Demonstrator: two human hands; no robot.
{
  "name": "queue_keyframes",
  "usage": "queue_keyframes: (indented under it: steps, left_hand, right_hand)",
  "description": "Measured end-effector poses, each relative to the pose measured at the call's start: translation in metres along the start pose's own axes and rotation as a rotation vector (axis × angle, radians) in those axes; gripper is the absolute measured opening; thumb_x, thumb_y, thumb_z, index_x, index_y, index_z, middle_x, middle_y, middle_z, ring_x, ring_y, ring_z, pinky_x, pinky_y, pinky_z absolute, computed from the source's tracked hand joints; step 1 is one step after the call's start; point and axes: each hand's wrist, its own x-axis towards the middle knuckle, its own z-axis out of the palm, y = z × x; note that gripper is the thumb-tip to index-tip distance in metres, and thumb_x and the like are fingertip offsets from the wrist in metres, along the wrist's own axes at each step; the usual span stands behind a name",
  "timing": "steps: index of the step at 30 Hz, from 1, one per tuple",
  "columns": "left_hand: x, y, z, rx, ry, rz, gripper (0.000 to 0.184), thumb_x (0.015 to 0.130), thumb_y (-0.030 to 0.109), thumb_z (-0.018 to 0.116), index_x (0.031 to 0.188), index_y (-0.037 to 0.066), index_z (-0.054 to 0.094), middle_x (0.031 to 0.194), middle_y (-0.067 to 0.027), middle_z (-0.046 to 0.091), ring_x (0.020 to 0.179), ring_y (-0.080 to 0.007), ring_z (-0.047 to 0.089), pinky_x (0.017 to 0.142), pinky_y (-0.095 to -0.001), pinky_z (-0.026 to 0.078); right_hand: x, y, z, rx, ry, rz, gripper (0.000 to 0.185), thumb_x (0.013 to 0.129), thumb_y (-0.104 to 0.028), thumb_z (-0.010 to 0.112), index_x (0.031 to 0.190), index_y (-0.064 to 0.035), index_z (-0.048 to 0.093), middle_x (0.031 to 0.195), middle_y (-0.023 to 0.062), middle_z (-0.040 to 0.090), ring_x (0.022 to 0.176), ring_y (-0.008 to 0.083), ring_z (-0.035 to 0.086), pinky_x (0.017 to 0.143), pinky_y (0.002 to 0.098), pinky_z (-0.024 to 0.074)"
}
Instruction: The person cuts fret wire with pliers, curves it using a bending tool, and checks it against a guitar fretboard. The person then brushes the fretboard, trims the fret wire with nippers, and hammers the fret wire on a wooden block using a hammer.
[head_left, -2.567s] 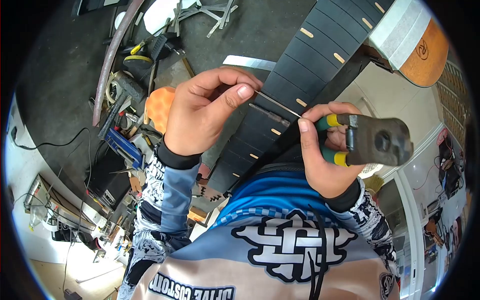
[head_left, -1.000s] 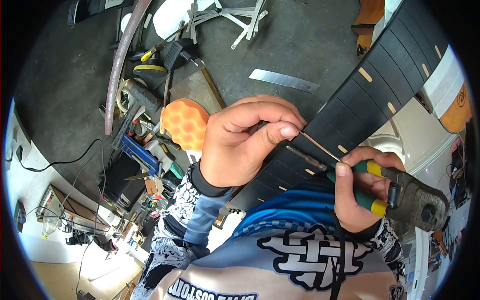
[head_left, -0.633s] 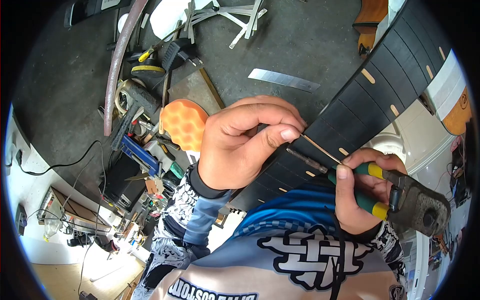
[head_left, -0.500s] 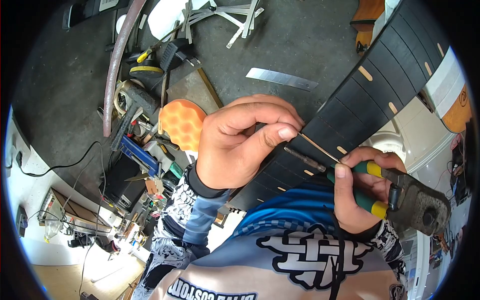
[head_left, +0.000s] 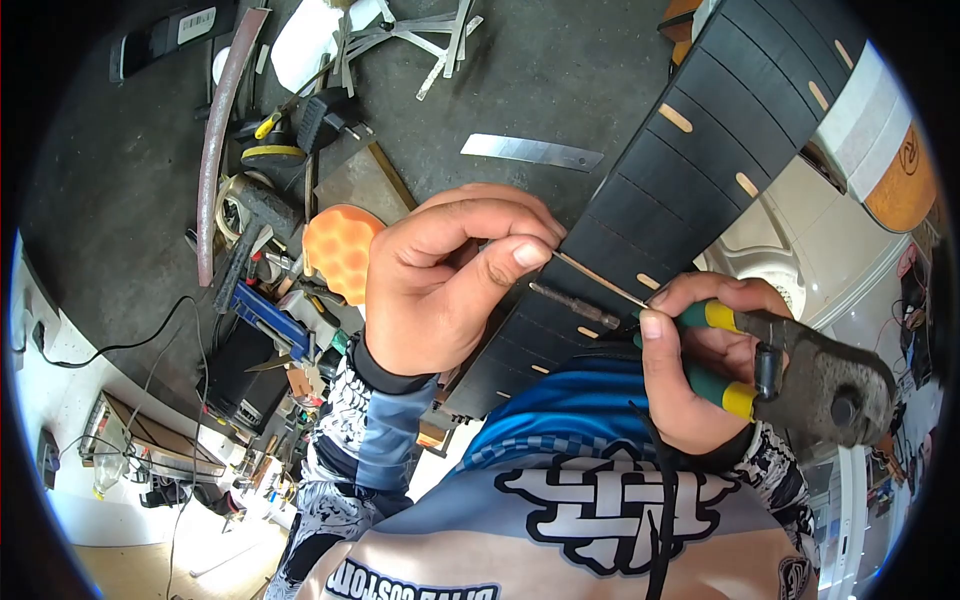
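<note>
My left hand (head_left: 440, 275) pinches one end of a thin piece of fret wire (head_left: 599, 279) between thumb and forefinger. The wire's other end is at the thumb and forefinger of my right hand (head_left: 685, 385). That hand also has a pair of cutters (head_left: 835, 385) in its grip, with green and yellow handles and the dark worn head pointing right. Beneath the wire lies a black slotted fretboard (head_left: 640, 200) with pale oblong inlays, running diagonally. A short dark metal bit (head_left: 575, 305) rests on it, beside the wire.
A flat metal blade (head_left: 530, 152) lies on the dark surface beyond my left hand. Farther left are an orange foam pad (head_left: 340, 250), a hammer (head_left: 265, 215), a black power adapter (head_left: 330, 120) and a long reddish strip (head_left: 222, 150). A white stool (head_left: 765, 245) stands below the fretboard.
The whole scene has shifted left in view, apparently from head movement. Both hands keep the same hold on the wire and the cutters, with little visible movement over the fretboard.
</note>
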Motion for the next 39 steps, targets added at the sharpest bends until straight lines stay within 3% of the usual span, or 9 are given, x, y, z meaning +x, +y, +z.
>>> queue_keyframes:
  steps: [7, 13, 17, 23, 28, 33, 35, 36, 39]
  left_hand:
    - [-0.009, 0.014, -0.001, 0.063, 0.029, 0.14, 0.007, 0.089, 0.002, 0.067, 0.093, -0.003, 0.065, 0.096, -0.0113, 0.066, 0.092, -0.0181, 0.061, 0.082, -0.0278, 0.047]
    - [-0.094, 0.045, -0.022, -0.09, 0.317, 0.282, 0.005, 0.094, 0.002, 0.058, 0.098, -0.001, 0.059, 0.103, -0.0126, 0.065, 0.095, -0.0152, 0.061, 0.083, -0.0281, 0.048]
    - [-0.177, 0.034, -0.028, -0.271, 0.469, 0.218, 0.007, 0.097, 0.007, 0.057, 0.096, 0.0, 0.057, 0.102, -0.0141, 0.067, 0.087, -0.0172, 0.065, 0.079, -0.0297, 0.051]
    - [-0.306, 0.013, 0.006, -0.429, 0.658, 0.213, 0.008, 0.097, 0.008, 0.057, 0.099, 0.0, 0.057, 0.099, -0.0115, 0.067, 0.087, -0.0126, 0.064, 0.078, -0.0262, 0.053]
    - [-0.417, -0.028, 0.069, -0.6, 0.954, 0.117, 0.009, 0.095, 0.006, 0.059, 0.1, -0.001, 0.058, 0.097, -0.0101, 0.069, 0.083, -0.0141, 0.066, 0.079, -0.0273, 0.053]
    - [-0.519, -0.061, 0.096, -0.627, 1.332, 0.113, 0.012, 0.095, 0.01, 0.059, 0.098, -0.001, 0.061, 0.094, -0.0115, 0.07, 0.079, -0.0134, 0.066, 0.072, -0.0258, 0.051]
    - [-0.556, -0.079, 0.114, -0.731, 1.51, 0.121, 0.012, 0.094, 0.011, 0.06, 0.099, 0.0, 0.061, 0.095, -0.0121, 0.07, 0.076, -0.0128, 0.064, 0.07, -0.0254, 0.05]
    - [-0.566, -0.134, 0.045, -0.798, 1.414, 0.114, 0.012, 0.094, 0.011, 0.06, 0.099, 0.0, 0.061, 0.095, -0.0121, 0.07, 0.076, -0.0128, 0.064, 0.07, -0.0254, 0.05]
    - [-0.626, -0.115, 0.092, -0.918, 1.698, 0.138, 0.011, 0.093, 0.01, 0.061, 0.099, 0.0, 0.061, 0.095, -0.0115, 0.07, 0.074, -0.0121, 0.062, 0.07, -0.0253, 0.049]
  right_hand:
    - [-0.004, -0.014, 0.013, 0.111, 0.141, -0.065, 0.039, 0.08, 0.013, 0.066, 0.113, 0.0012, 0.049, 0.093, 0.0095, 0.061, 0.083, 0.0155, 0.064, 0.073, 0.0249, 0.05]
    - [-0.047, 0.001, -0.038, -0.487, 0.205, -0.036, 0.048, 0.086, -0.004, 0.069, 0.127, 0.005, 0.046, 0.105, 0.0103, 0.059, 0.087, 0.0148, 0.058, 0.076, 0.0275, 0.0496]
    - [-0.071, -0.001, -0.043, -0.804, 0.037, 0.226, 0.056, 0.078, -0.011, 0.074, 0.126, 0.0047, 0.05, 0.102, 0.0145, 0.064, 0.09, 0.0189, 0.063, 0.078, 0.0322, 0.0517]
    - [-0.045, 0.043, -0.021, -1.029, -0.075, -0.158, 0.055, 0.074, -0.016, 0.076, 0.12, 0.0063, 0.055, 0.104, 0.0209, 0.065, 0.094, 0.034, 0.064, 0.084, 0.0404, 0.05]
    - [-0.015, 0.055, 0.017, -1.101, -0.137, -0.212, 0.056, 0.074, -0.023, 0.078, 0.117, 0.007, 0.058, 0.106, 0.026, 0.065, 0.104, 0.0396, 0.061, 0.091, 0.0452, 0.0468]
    - [-0.047, 0.003, 0.049, -1.7, 0.041, 0.029, 0.064, 0.077, -0.049, 0.068, 0.127, -0.0084, 0.059, 0.118, 0.027, 0.057, 0.109, 0.0457, 0.056, 0.093, 0.0532, 0.0456]
    - [-0.038, 0.016, 0.031, -1.644, 0.094, -0.109, 0.065, 0.077, -0.053, 0.066, 0.129, -0.0151, 0.058, 0.123, 0.0275, 0.052, 0.11, 0.0471, 0.054, 0.092, 0.0536, 0.0465]
    - [-0.044, 0.028, 0.045, -1.681, 0.154, -0.054, 0.066, 0.078, -0.052, 0.065, 0.131, -0.014, 0.056, 0.119, 0.0256, 0.055, 0.112, 0.0448, 0.054, 0.092, 0.0529, 0.0462]
    - [-0.061, 0.022, 0.01, -1.574, 0.046, -0.411, 0.07, 0.076, -0.049, 0.062, 0.13, -0.0044, 0.056, 0.121, 0.0295, 0.055, 0.109, 0.0442, 0.055, 0.092, 0.0507, 0.0451]
